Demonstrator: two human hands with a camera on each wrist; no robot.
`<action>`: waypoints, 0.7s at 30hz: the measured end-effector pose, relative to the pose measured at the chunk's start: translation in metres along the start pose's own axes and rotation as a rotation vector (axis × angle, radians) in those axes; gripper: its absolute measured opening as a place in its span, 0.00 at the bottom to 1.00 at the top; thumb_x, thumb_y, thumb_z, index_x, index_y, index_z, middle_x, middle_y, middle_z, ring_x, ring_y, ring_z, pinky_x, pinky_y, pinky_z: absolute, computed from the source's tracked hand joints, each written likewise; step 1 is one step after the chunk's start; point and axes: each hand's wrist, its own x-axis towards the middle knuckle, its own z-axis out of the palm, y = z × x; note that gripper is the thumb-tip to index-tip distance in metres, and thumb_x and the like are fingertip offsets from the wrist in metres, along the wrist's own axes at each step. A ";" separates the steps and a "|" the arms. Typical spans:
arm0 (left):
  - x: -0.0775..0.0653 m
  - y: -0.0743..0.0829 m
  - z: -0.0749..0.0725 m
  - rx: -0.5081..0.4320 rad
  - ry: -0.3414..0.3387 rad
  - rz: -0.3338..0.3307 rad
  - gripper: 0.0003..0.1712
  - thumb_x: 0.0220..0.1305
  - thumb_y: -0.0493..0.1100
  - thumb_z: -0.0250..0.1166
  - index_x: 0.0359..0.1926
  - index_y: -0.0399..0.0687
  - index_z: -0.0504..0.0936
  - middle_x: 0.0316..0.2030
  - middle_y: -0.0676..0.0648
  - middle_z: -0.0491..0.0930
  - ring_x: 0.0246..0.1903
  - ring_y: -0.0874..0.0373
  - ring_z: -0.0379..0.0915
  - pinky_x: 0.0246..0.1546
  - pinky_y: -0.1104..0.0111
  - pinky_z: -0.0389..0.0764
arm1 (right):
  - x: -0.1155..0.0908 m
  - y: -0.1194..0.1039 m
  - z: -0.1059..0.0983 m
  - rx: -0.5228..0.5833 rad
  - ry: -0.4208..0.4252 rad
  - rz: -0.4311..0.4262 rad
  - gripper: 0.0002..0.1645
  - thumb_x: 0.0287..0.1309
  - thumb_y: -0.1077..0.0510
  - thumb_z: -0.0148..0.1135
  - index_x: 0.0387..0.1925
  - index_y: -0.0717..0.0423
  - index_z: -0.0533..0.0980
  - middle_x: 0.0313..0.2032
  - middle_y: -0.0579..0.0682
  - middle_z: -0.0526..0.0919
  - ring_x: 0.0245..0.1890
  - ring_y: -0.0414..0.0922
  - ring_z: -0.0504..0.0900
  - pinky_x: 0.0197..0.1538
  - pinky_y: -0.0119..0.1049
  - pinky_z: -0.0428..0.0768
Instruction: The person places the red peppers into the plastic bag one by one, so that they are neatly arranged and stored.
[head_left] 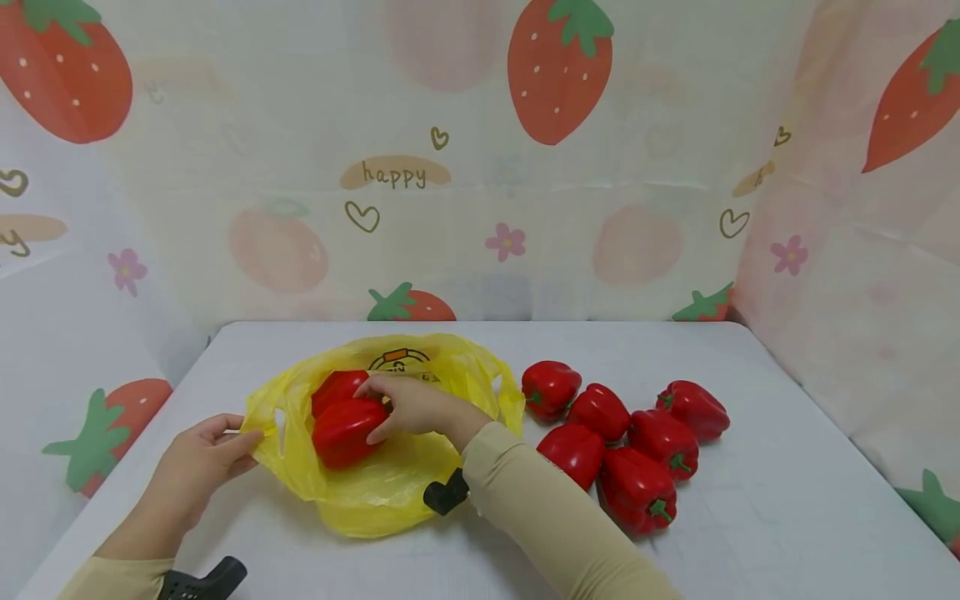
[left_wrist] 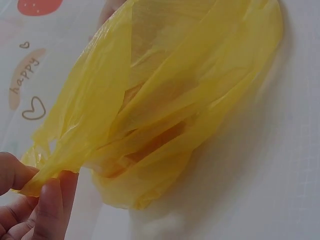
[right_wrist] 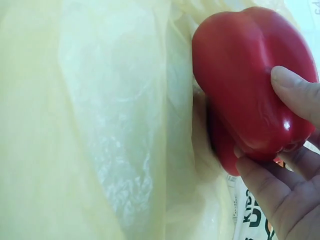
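A yellow plastic bag [head_left: 405, 492] lies spread on the left of the table with its mouth open. My left hand [head_left: 206, 462] pinches the bag's left edge between thumb and fingers, as the left wrist view shows close up. Inside the bag mouth my right hand [head_left: 408, 407] grips a red bell pepper [head_left: 345, 435], thumb on one side and fingers on the other; the right wrist view shows this pepper [right_wrist: 250, 75] large. Behind it, partly hidden, another red bell pepper [head_left: 335, 388] lies in the bag.
Right of the bag, several red bell peppers [head_left: 648, 442] lie grouped on the white table [head_left: 780, 500], some with green stems showing. One pepper [head_left: 566, 454] is partly covered by my right sleeve [head_left: 555, 517]. A strawberry-print curtain [head_left: 465, 167] hangs behind the table.
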 end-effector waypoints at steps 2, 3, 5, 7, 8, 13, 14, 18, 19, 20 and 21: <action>0.000 0.000 0.000 0.005 0.003 -0.003 0.33 0.61 0.54 0.59 0.57 0.33 0.66 0.44 0.41 0.79 0.35 0.63 0.78 0.39 0.69 0.80 | 0.001 0.000 0.000 -0.004 -0.012 0.006 0.30 0.43 0.55 0.72 0.49 0.38 0.69 0.43 0.36 0.72 0.45 0.36 0.69 0.44 0.28 0.76; 0.000 0.000 0.000 0.010 0.006 -0.003 0.33 0.61 0.54 0.59 0.57 0.34 0.66 0.44 0.41 0.79 0.35 0.63 0.78 0.39 0.69 0.80 | 0.001 0.001 0.001 -0.003 -0.017 0.007 0.30 0.43 0.55 0.72 0.49 0.38 0.69 0.42 0.36 0.72 0.45 0.36 0.69 0.44 0.28 0.75; 0.000 0.000 0.000 0.018 0.013 -0.007 0.33 0.61 0.55 0.59 0.57 0.34 0.66 0.45 0.40 0.78 0.36 0.63 0.78 0.39 0.69 0.80 | 0.002 0.001 0.001 -0.001 -0.024 0.011 0.29 0.44 0.56 0.71 0.48 0.38 0.70 0.41 0.36 0.72 0.44 0.36 0.69 0.44 0.28 0.75; 0.000 0.000 -0.001 0.018 0.015 -0.007 0.33 0.60 0.55 0.59 0.57 0.34 0.66 0.45 0.40 0.78 0.36 0.62 0.78 0.39 0.69 0.80 | 0.002 0.002 0.002 0.010 -0.027 0.013 0.28 0.43 0.56 0.71 0.47 0.38 0.70 0.40 0.36 0.73 0.44 0.36 0.70 0.44 0.28 0.75; 0.000 -0.001 -0.001 0.018 0.017 -0.007 0.33 0.60 0.55 0.59 0.56 0.34 0.66 0.45 0.39 0.78 0.36 0.62 0.78 0.39 0.69 0.80 | 0.002 0.002 0.002 0.012 -0.025 0.013 0.28 0.43 0.55 0.72 0.46 0.38 0.70 0.40 0.36 0.73 0.44 0.36 0.70 0.44 0.28 0.75; 0.000 -0.001 -0.002 0.012 0.017 -0.004 0.33 0.60 0.55 0.59 0.56 0.34 0.66 0.44 0.40 0.79 0.35 0.62 0.78 0.38 0.69 0.80 | 0.003 0.003 0.003 0.026 -0.012 0.009 0.26 0.41 0.55 0.73 0.43 0.39 0.70 0.41 0.36 0.74 0.43 0.36 0.70 0.45 0.29 0.74; 0.000 -0.001 -0.002 0.017 0.020 -0.006 0.33 0.61 0.55 0.59 0.56 0.34 0.66 0.44 0.41 0.79 0.35 0.63 0.78 0.38 0.70 0.80 | 0.003 0.004 0.004 0.029 -0.011 0.011 0.26 0.41 0.55 0.73 0.42 0.39 0.70 0.41 0.36 0.74 0.43 0.36 0.70 0.46 0.29 0.74; -0.001 -0.002 -0.002 0.012 0.020 -0.008 0.32 0.61 0.54 0.59 0.56 0.33 0.66 0.43 0.40 0.79 0.35 0.62 0.78 0.38 0.69 0.80 | 0.004 0.006 0.005 0.025 -0.017 0.007 0.26 0.41 0.54 0.73 0.43 0.40 0.71 0.42 0.36 0.75 0.44 0.37 0.71 0.46 0.29 0.74; -0.002 -0.002 -0.002 0.014 0.022 -0.009 0.32 0.61 0.54 0.59 0.56 0.34 0.66 0.44 0.41 0.79 0.35 0.62 0.78 0.38 0.69 0.80 | 0.004 0.006 0.004 0.023 -0.021 0.008 0.26 0.41 0.54 0.73 0.43 0.40 0.71 0.42 0.36 0.75 0.44 0.37 0.71 0.46 0.29 0.74; -0.002 -0.002 -0.002 0.013 0.022 -0.011 0.32 0.61 0.54 0.59 0.56 0.34 0.66 0.44 0.41 0.79 0.35 0.62 0.78 0.38 0.69 0.80 | 0.004 0.006 0.004 0.019 -0.024 0.008 0.26 0.41 0.54 0.73 0.44 0.40 0.71 0.42 0.36 0.75 0.44 0.37 0.71 0.46 0.29 0.74; -0.002 -0.002 -0.002 0.013 0.022 -0.010 0.32 0.61 0.54 0.59 0.56 0.34 0.66 0.44 0.40 0.79 0.35 0.62 0.78 0.38 0.70 0.80 | 0.004 0.006 0.004 0.018 -0.028 0.008 0.26 0.42 0.55 0.72 0.44 0.41 0.71 0.43 0.36 0.75 0.45 0.37 0.72 0.46 0.29 0.74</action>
